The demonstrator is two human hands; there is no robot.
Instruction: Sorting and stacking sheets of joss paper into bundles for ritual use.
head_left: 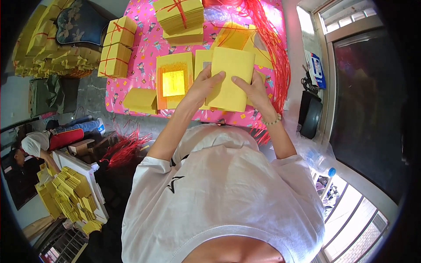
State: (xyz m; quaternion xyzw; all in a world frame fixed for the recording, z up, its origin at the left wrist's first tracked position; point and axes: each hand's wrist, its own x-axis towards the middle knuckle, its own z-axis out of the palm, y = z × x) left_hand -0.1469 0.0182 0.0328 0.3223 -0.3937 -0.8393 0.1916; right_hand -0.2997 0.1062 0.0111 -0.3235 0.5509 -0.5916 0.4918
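Note:
In front of me, both hands grip a folded sheaf of yellow paper over the near edge of the table. My left hand closes on its left side, thumb on the front face. From the right side, my right hand holds it the same way, its other fingers hidden behind. Just left of the sheaf lies yellow paper with an orange print and a shiny gold square. Farther left is a folded yellow sheet. More yellow paper with an orange patch lies behind the sheaf, partly covered.
Red-tied yellow paper bundles and a taller tied stack stand on the pink patterned tablecloth. Red strands hang along its right side. At left, another person leans by a white table holding yellow stacks. A window stands right.

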